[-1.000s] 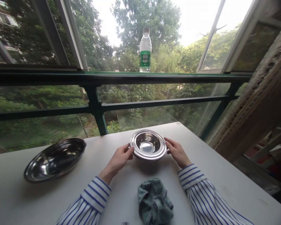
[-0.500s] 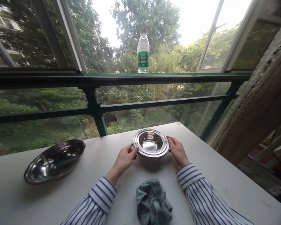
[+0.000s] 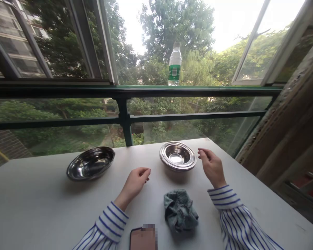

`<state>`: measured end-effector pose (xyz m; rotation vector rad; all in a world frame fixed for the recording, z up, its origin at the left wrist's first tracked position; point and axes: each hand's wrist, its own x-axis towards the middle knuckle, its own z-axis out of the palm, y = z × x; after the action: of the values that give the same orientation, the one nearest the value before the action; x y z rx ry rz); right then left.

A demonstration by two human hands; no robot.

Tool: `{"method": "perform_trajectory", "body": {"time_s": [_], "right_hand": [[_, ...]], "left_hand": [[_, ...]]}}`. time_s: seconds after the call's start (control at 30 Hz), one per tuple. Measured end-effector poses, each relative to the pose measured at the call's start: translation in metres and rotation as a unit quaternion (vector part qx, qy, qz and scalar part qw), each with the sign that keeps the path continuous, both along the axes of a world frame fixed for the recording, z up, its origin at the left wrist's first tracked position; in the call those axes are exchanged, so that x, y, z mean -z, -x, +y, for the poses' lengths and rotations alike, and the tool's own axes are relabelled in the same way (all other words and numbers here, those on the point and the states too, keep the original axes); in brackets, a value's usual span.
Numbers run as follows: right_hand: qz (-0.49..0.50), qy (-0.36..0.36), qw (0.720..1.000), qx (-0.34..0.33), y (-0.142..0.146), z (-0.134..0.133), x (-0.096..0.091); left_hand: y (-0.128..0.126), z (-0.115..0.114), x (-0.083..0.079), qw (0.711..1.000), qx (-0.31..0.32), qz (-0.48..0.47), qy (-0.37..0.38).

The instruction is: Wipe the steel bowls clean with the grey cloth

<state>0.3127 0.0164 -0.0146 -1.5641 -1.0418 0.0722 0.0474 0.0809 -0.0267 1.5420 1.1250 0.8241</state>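
A stack of round steel bowls [image 3: 177, 156] stands on the white table [image 3: 41, 205] near its far edge. My right hand [image 3: 211, 167] hovers just right of the stack, fingers loosely curled, holding nothing. My left hand [image 3: 135, 180] rests on the table to the left of the stack, a short gap away, fingers curled in with nothing in them. Both sleeves are white with blue stripes. A crumpled grey-green cloth [image 3: 181, 210] lies between my forearms.
An oval steel dish [image 3: 90, 163] sits at the left of the table. A phone [image 3: 142, 238] lies at the near edge. A water bottle [image 3: 174, 64] stands on the green railing [image 3: 67, 91] behind. A wooden frame rises at the right.
Both hands have let go of the bowl stack and drawn back from it. The stack now rests on the table. The view has shifted, showing the phone.
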Motion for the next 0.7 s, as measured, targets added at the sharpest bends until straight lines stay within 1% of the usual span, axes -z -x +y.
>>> {"method": "perform_trajectory", "body": {"time_s": [0.1, 0.2, 0.37, 0.47, 0.57, 0.7], "right_hand": [[-0.018, 0.02, 0.998, -0.062, 0.014, -0.004, -0.009], [-0.037, 0.048, 0.992, -0.114, 0.025, -0.007, -0.015], [-0.045, 0.083, 0.982, -0.165, 0.033, -0.012, -0.027], [-0.046, 0.098, 0.975, -0.192, 0.043, -0.01, -0.034], [-0.057, 0.112, 0.966, -0.225, 0.058, -0.005, -0.041], [-0.091, 0.135, 0.95, -0.267, 0.083, 0.006, -0.051]], "left_hand": [[0.017, -0.006, -0.003, 1.0, -0.005, 0.006, -0.013], [0.033, -0.013, -0.006, 1.0, -0.023, 0.004, -0.015], [0.055, -0.025, -0.007, 0.999, -0.049, -0.002, -0.01], [0.068, -0.028, -0.008, 0.998, -0.062, -0.004, -0.01], [0.082, -0.026, -0.01, 0.996, -0.093, -0.009, -0.013], [0.104, -0.021, -0.016, 0.987, -0.158, -0.018, -0.022]]}}
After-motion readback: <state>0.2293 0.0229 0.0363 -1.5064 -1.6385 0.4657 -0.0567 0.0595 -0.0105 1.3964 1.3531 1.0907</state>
